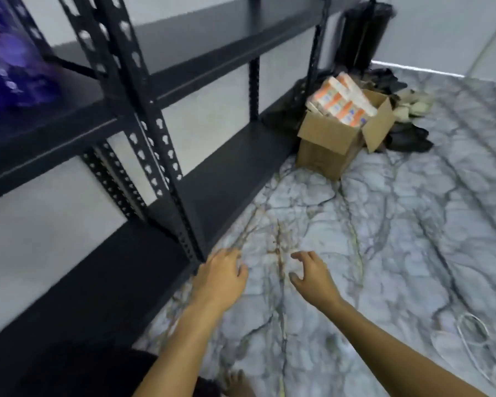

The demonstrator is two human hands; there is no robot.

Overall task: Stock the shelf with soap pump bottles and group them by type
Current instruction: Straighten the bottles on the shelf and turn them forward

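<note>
Left hand (221,277) and right hand (312,277): fingers loosely spread, empty, above marble floor (384,239). Soap packs (340,101) in cardboard box (327,144) beside black shelf (235,156); approach squarely, grasp two-handed, sort by type.

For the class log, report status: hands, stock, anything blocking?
Left hand and right hand open, empty. Box of packs on floor, far end of rack. No bottles in view. Path clear.

Blurred purple item (10,61) cut off at left edge (unidentifiable), box packs' (341,101) print illegible.
</note>
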